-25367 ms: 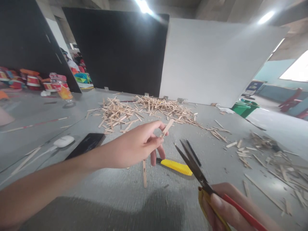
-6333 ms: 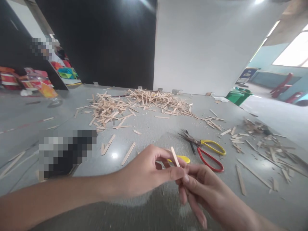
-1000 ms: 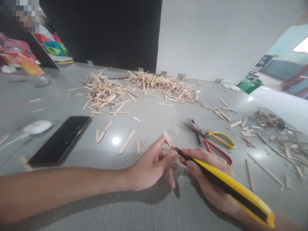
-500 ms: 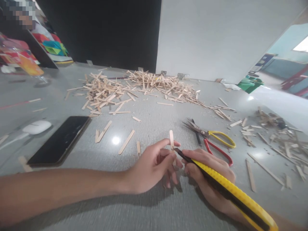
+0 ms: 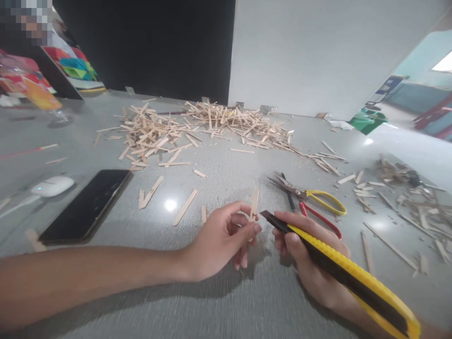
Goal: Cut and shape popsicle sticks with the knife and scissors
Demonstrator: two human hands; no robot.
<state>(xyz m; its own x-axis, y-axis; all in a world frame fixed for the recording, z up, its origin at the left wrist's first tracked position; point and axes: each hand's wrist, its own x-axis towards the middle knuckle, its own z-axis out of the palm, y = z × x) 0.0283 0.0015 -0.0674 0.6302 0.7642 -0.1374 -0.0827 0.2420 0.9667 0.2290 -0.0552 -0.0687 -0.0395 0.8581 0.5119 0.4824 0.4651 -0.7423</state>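
Note:
My left hand point(image 5: 221, 240) pinches a short wooden stick point(image 5: 254, 203) between thumb and fingers, holding it nearly upright just above the grey table point(image 5: 212, 301). My right hand point(image 5: 310, 263) grips a yellow and black utility knife point(image 5: 346, 273), its dark tip pointing left at the stick with a small gap between them. Red and yellow scissors point(image 5: 310, 202) lie on the table just beyond my right hand.
A large heap of wooden sticks point(image 5: 197, 127) lies at the back. Loose sticks point(image 5: 184, 214) sit ahead of my left hand. A black phone point(image 5: 86, 205) and a white mouse point(image 5: 52, 186) lie at the left. Offcuts point(image 5: 399, 207) are scattered at the right.
The knife tip was against the stick; now it has drawn back a little to the right. The stick has tilted from leaning left to nearly upright in my left hand.

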